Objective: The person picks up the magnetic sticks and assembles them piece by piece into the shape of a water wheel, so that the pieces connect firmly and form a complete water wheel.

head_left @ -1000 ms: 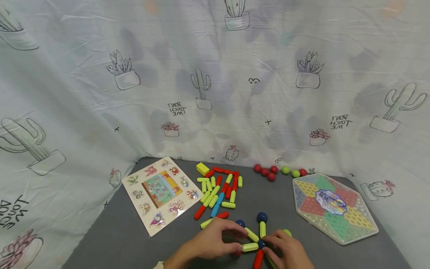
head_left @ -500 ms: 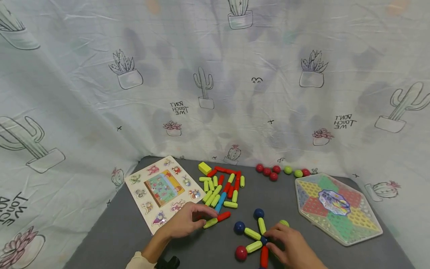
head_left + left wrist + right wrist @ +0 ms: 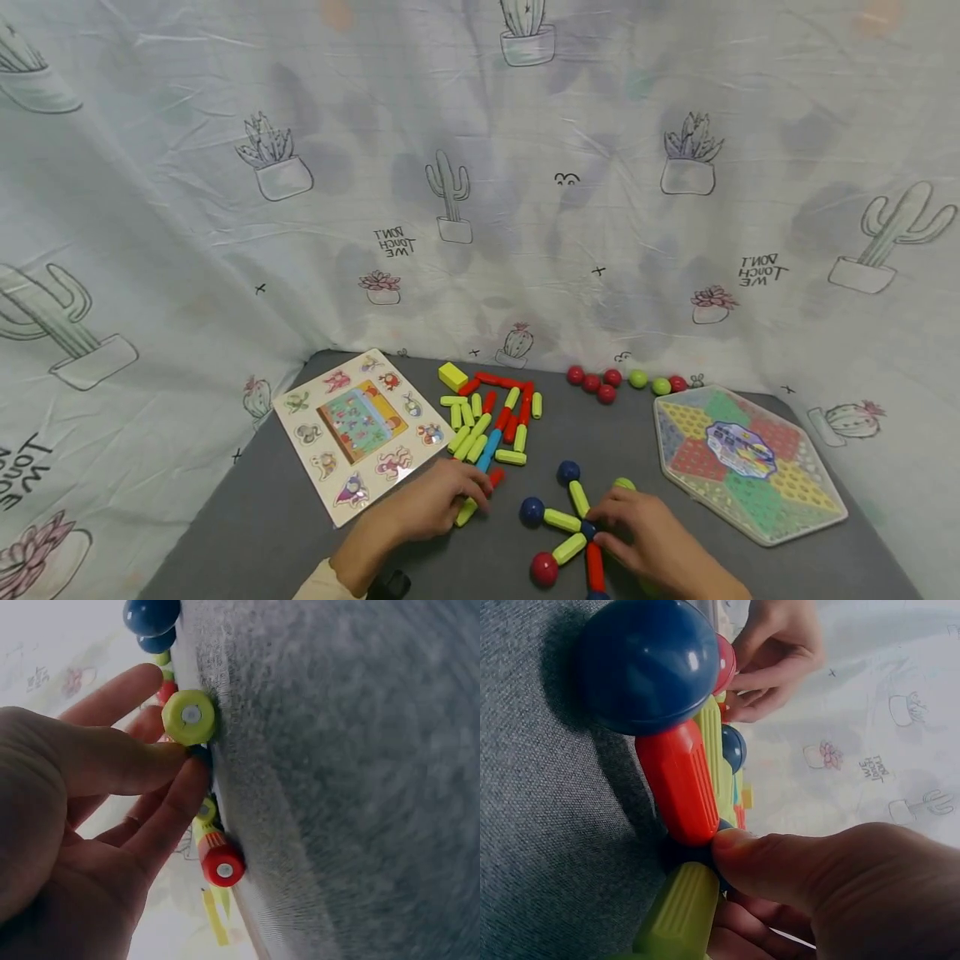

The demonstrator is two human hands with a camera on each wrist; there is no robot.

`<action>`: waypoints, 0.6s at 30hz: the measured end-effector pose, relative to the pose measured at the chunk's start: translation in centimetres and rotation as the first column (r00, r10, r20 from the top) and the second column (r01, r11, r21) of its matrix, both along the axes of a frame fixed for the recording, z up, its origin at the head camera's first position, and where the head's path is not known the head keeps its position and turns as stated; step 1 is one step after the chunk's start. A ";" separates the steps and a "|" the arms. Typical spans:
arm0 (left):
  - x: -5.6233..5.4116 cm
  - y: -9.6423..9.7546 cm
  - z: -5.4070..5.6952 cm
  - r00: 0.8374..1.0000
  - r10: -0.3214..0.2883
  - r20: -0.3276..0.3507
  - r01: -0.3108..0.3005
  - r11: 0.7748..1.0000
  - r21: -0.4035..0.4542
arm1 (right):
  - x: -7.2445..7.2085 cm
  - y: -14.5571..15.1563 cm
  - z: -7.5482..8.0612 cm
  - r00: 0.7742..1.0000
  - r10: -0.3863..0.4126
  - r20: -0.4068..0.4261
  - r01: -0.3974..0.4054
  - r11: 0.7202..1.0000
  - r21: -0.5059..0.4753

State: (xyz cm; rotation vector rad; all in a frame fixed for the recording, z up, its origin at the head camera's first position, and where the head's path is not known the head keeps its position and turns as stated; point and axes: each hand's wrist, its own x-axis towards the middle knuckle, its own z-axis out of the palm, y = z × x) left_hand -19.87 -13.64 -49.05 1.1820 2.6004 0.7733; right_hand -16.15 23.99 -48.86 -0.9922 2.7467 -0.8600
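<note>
In the head view my left hand [image 3: 442,498] is curled at a yellow-green magnetic rod [image 3: 466,511] joined end to end with a red rod [image 3: 497,477]. Its fingers cover their joint. The left wrist view shows the yellow-green rod's end [image 3: 189,716] against the fingertips. My right hand [image 3: 637,529] pinches the small dark-blue centre ball [image 3: 588,530] of a star lying on the table. From it radiate yellow-green rods [image 3: 562,520] and a red rod [image 3: 679,784]. Blue balls [image 3: 532,512] and a red ball [image 3: 543,569] cap the arms. The right hand hides part of the star.
Loose rods [image 3: 510,457] lie beyond the left hand, near a yellow block [image 3: 452,377]. Red balls [image 3: 606,394] and green balls [image 3: 637,379] line the back edge. A picture puzzle board [image 3: 300,446] is at left, a hexagonal game board [image 3: 750,467] at right.
My left hand has left the star's red ball, moved left and reached the yellow-green and red rods, which have turned slightly. The right hand stays at the star's centre; the star has rotated a little.
</note>
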 end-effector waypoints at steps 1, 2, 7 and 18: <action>0.1 0.1 0.1 1.000 -0.006 -0.018 0.005 1.000 -0.016 | 0.0 0.0 0.1 1.000 0.000 0.003 0.000 1.000 -0.002; 0.2 0.2 0.2 0.999 -0.011 -0.035 0.010 0.999 -0.030 | 0.0 0.0 0.1 1.000 0.000 0.011 0.000 1.000 -0.003; 0.7 0.5 0.2 0.991 -0.031 -0.134 0.022 0.997 -0.071 | -0.1 0.0 0.3 1.000 0.001 0.025 -0.001 1.000 -0.011; 0.4 0.9 0.0 0.977 0.185 0.104 -0.196 0.974 0.116 | 0.0 -0.1 0.2 1.000 0.001 0.011 -0.001 1.000 0.003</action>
